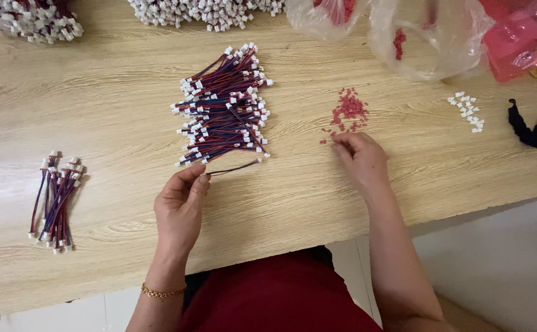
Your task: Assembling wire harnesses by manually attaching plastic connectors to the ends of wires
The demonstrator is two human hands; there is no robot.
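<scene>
- One thin wire (235, 168) is held up at the near edge of the big wire pile (222, 104), and small red bits (347, 114) are being picked at on the desk (121, 110). The step in hand looks like getting one red bit ready to go on the end of the wire.
- For the next move, it seems one red bit must be pinched alone and lined up with the free wire end, which is tiny, so a slow and careful touch would be needed.
- The left hand (179, 206) is nearly closed. The wire is pinched between its thumb and fingertips, and the rest of the wire sticks out to the right, just above the desk.
- The right hand (360, 158) is curled, with its fingertips pressed down at the near edge of the red bits. Whether a bit is already held cannot be told.
- A small bundle of wires (56, 200) is laid well apart on the left. A few white bits (468, 110) are laid far to the right.
</scene>
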